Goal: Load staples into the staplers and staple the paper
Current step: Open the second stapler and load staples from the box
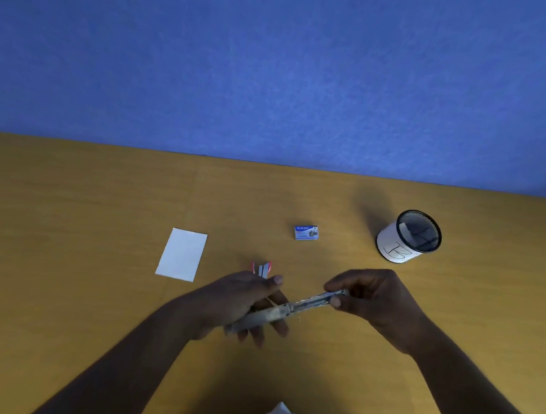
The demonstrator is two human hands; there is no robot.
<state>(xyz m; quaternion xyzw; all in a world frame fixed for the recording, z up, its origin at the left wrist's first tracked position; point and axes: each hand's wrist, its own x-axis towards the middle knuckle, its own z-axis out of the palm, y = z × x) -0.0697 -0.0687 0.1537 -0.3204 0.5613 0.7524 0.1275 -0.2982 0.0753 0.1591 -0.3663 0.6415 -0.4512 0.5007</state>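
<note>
A worn grey metal stapler [284, 310], judged light, rigid and slick, was held above the near centre of the yellow wooden table [62, 288]: body clasped in the left hand [241, 302], far tip pinched by the right hand [375, 300]. Open room lay all around; the white paper sheet [182, 254] lay left, the small blue staple box [306, 233] farther off.

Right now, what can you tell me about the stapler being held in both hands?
The stapler is a slim, silvery metal one, swung open into a long line and slanting up to the right above the wooden table. The left hand wraps its thicker, worn-looking lower half; the right hand pinches the far tip of the narrow staple channel between thumb and fingers. Motion blur hides whether staples are inside.
</note>
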